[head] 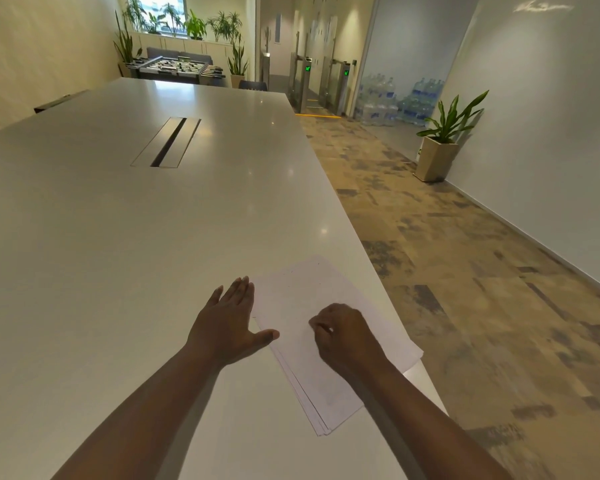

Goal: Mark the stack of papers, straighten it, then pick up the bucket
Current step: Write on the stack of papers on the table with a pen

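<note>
**Two hands on a stack of white paper**

A stack of white paper sheets (312, 341) lies on a long, smooth white table (118, 254). The stack sits near the table's right edge, close to the person. It is turned a bit crooked to that edge. Its sheets do not line up: at the near corner you can see several thin edges fanned out.

The left hand (227, 323) lies flat and wide open, just left of the stack. Its fingers point away from the person and rest side by side along the stack's left edge. Its thumb (265, 336) sticks out to the right and lies over that edge of the paper. This hand holds nothing.

The right hand (343, 336) rests on top of the stack, about in the middle. Its fingers are curled in, with the tips pinched close together against the top sheet. Something small may be between them, but it is too small to tell what.

Faint marks show on the far part of the top sheet, too pale to read.

Farther along the table from the stack, a long dark slot with a metal frame (168, 142) is set into the top. To the right of the stack, past the table edge, is a brown and grey patchy carpet floor (465, 271). Beyond it a green plant in a tall beige pot (439, 147) stands by a white wall.
</note>
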Available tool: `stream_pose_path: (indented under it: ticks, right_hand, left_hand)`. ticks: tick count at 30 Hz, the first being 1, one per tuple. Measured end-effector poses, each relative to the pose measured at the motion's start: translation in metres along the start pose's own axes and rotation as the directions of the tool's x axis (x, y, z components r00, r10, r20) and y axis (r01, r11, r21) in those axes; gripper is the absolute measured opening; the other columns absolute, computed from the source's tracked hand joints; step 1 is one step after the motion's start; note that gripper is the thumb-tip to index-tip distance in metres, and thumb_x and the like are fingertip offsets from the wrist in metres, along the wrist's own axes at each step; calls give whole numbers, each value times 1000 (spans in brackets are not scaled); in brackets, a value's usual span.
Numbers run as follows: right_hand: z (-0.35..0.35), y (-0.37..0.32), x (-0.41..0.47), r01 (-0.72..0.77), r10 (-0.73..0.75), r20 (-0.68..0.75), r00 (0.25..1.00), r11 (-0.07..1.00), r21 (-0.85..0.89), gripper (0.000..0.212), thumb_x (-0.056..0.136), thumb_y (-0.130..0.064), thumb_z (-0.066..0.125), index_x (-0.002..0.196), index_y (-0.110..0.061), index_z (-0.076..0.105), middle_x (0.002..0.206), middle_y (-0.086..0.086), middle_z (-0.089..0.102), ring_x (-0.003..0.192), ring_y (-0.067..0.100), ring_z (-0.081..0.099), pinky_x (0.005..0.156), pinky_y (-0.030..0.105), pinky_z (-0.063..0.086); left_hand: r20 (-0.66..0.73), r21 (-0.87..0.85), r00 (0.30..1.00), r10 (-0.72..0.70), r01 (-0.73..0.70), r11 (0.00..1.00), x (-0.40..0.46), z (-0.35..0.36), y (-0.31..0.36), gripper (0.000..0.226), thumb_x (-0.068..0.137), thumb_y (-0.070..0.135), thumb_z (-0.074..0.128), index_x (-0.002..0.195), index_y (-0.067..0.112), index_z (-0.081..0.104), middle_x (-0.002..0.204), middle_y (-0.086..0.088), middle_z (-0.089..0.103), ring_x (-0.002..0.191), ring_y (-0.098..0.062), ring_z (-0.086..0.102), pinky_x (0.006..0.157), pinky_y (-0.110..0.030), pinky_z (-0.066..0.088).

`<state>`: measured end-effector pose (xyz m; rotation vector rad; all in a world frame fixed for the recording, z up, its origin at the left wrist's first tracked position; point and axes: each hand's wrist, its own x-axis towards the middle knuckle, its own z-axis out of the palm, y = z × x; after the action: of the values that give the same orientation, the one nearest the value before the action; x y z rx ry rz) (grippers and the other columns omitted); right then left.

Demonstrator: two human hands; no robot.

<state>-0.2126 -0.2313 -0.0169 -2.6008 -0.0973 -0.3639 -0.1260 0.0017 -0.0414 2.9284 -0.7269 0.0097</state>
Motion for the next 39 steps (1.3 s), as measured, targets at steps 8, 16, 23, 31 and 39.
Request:
stream_pose_path:
  ticks: [8,16,23,31,39]
  right_hand:
    - [2,-16,-19,130,-133,108,985,991,36,21,93,-14,59,85,-13,78,89,-4,69,86,7,59,73,23,49]
    - [15,-29,-21,175,-173,132,976,985,-5,25,94,-13,54,80,-6,73,83,4,68,80,13,58,69,35,52]
    - [12,-8,1,59,-58,40,998,997,-39,24,93,-12,54,78,-6,72,79,6,69,76,13,60,70,38,53]
    - [27,-20,21,89,-88,53,995,996,-18,22,90,-7,56,76,-6,72,79,6,70,76,14,61,71,41,54]
    - [28,-22,35,166,-161,130,978,986,-24,20,87,-3,59,72,-5,73,78,8,71,75,17,63,70,41,56]
  left_hand:
    - [5,12,1000,1,-1,1000,-1,-3,1,129,63,97,2,157,9,3,165,-4,-2,152,-12,-6,124,-39,2]
    - [26,17,1000,-2,2,1000,-1,-4,2,121,68,91,10,157,9,0,165,-4,-4,151,-11,-7,124,-39,1]
    - [20,12,1000,-3,3,1000,-1,-2,2,122,67,91,11,157,9,1,165,-4,-4,151,-11,-7,124,-39,1]
    - [6,11,1000,4,-4,1000,-1,-3,1,123,68,93,9,157,9,1,165,-4,-3,151,-11,-6,124,-39,2]
    - [-9,0,1000,9,-9,1000,-1,0,0,129,64,97,1,157,8,4,165,-5,0,152,-12,-5,124,-39,2]
